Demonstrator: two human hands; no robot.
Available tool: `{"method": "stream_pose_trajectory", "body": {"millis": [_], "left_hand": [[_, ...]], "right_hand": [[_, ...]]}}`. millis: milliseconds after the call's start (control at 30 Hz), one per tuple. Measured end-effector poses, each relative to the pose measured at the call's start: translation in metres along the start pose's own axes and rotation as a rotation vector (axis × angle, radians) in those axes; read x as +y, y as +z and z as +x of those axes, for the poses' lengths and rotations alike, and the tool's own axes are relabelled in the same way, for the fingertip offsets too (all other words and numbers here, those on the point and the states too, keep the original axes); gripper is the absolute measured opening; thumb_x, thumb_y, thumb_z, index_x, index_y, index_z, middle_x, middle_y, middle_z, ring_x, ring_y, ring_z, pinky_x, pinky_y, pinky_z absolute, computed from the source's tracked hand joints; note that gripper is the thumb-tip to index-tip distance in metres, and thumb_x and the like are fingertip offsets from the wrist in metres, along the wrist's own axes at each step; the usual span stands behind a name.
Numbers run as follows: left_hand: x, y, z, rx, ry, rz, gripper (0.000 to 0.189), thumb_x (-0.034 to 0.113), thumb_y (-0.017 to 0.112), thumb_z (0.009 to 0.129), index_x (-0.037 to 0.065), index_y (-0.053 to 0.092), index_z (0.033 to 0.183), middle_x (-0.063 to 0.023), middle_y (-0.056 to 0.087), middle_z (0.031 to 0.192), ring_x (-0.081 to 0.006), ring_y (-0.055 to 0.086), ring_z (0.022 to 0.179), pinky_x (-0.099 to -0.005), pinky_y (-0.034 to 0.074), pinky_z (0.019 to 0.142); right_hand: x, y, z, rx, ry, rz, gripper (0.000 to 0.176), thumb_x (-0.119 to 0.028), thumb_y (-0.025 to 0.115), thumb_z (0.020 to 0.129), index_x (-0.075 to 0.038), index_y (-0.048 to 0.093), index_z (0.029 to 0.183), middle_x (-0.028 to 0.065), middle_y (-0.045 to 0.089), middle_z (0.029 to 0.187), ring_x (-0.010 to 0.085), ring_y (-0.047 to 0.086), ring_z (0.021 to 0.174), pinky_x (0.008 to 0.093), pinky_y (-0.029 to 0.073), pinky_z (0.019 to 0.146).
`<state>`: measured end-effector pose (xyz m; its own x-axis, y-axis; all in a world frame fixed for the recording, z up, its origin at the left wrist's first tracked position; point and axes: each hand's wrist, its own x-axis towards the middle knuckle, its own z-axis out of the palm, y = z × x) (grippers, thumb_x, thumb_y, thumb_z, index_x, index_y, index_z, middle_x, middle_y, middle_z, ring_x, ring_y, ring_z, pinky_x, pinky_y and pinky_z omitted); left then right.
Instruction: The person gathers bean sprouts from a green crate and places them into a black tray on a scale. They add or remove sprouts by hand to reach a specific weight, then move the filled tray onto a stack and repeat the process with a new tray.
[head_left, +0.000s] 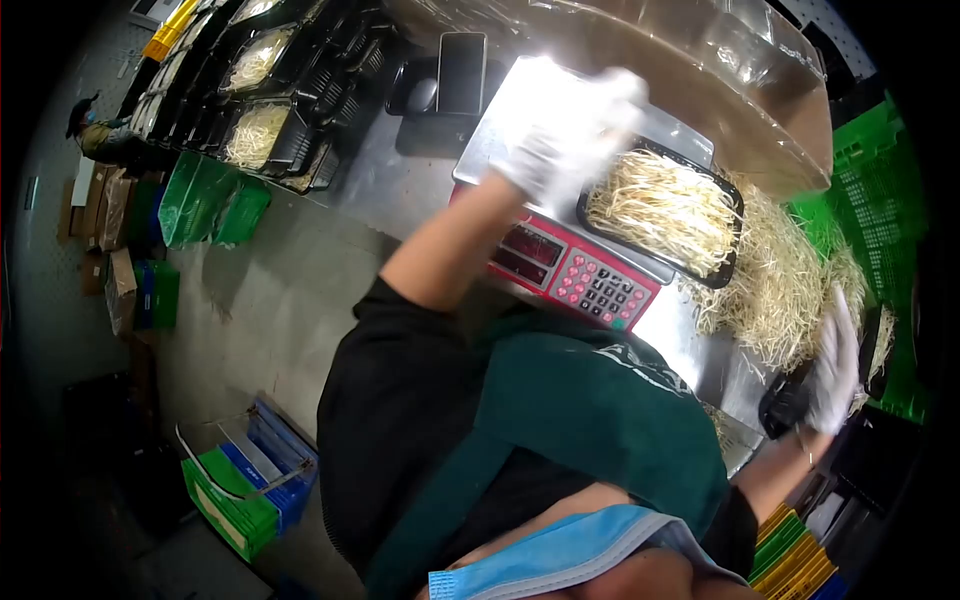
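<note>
My left hand point(580, 135), in a white glove, is over the metal plate of the red scale point(590, 275), at the left edge of a black tray of bean sprouts point(665, 210). Glare and motion smear its fingers. The tray sits tilted on the scale's right part. My right hand point(837, 370), also gloved, is at the lower right, beside a loose pile of sprouts point(775, 280) and next to an empty black tray point(785, 405). Its fingers are stretched out, pointing up along the pile's edge.
Stacked black trays with sprouts point(258, 135) stand at the upper left. A phone point(462, 75) lies behind the scale. Clear plastic sheeting point(720, 80) covers the back right, near a green crate point(880, 200). Crates point(250, 480) stand on the floor; a person point(100, 138) is far left.
</note>
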<state>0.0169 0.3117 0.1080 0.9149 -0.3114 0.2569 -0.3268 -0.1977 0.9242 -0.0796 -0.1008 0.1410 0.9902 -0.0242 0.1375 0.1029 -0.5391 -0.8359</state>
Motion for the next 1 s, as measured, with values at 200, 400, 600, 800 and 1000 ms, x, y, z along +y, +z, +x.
{"method": "stream_pose_trajectory", "body": {"millis": [200,400,600,800,1000], "left_hand": [[-0.002,0.077,0.004,-0.189,0.353,0.556,0.078,0.050,0.065,0.080,-0.003,0.043,0.133,-0.0205,0.053,0.125,-0.0348,0.054,0.111,-0.0420,0.042,0.095],[-0.021,0.075,-0.002,-0.137,0.370,0.646,0.083,0.052,0.067,0.077,-0.001,0.042,0.135,-0.0218,0.051,0.129,-0.0376,0.052,0.115,-0.0441,0.041,0.096],[0.001,0.071,-0.004,-0.215,0.239,0.759,0.086,0.056,0.063,0.077,0.000,0.039,0.137,-0.0220,0.051,0.128,-0.0360,0.050,0.116,-0.0486,0.030,0.102],[0.022,0.059,-0.005,-0.259,0.216,0.830,0.103,0.066,0.060,0.075,-0.003,0.025,0.144,-0.0244,0.032,0.145,-0.0417,0.033,0.133,-0.0531,0.018,0.111],[0.013,0.012,-0.024,-0.101,0.177,0.613,0.093,0.045,0.066,0.082,-0.014,0.023,0.139,-0.0344,0.033,0.139,-0.0419,0.033,0.133,-0.0420,0.024,0.112]], "right_hand": [[-0.063,0.108,0.073,-0.471,-0.613,-0.648,0.065,-0.031,0.067,0.079,-0.006,0.047,0.135,0.0150,0.048,0.138,0.0317,0.044,0.127,0.0380,0.034,0.106],[-0.003,0.123,0.067,-0.449,-0.318,-0.050,0.045,-0.001,0.066,0.079,-0.009,0.061,0.124,0.0070,0.066,0.097,0.0179,0.060,0.082,0.0293,0.047,0.077],[0.010,0.046,0.038,0.008,0.006,0.442,0.022,-0.002,0.058,0.089,0.002,0.065,0.110,0.0147,0.066,0.110,0.0184,0.066,0.086,0.0281,0.056,0.074],[0.083,-0.109,-0.051,0.760,0.088,0.114,0.033,-0.020,0.062,0.091,0.006,0.063,0.111,0.0170,0.066,0.108,0.0213,0.065,0.095,0.0296,0.052,0.081],[0.116,-0.157,-0.083,0.102,0.711,-1.029,0.039,-0.027,0.056,0.094,-0.003,0.057,0.124,0.0140,0.065,0.110,0.0239,0.061,0.097,0.0373,0.046,0.091]]}}
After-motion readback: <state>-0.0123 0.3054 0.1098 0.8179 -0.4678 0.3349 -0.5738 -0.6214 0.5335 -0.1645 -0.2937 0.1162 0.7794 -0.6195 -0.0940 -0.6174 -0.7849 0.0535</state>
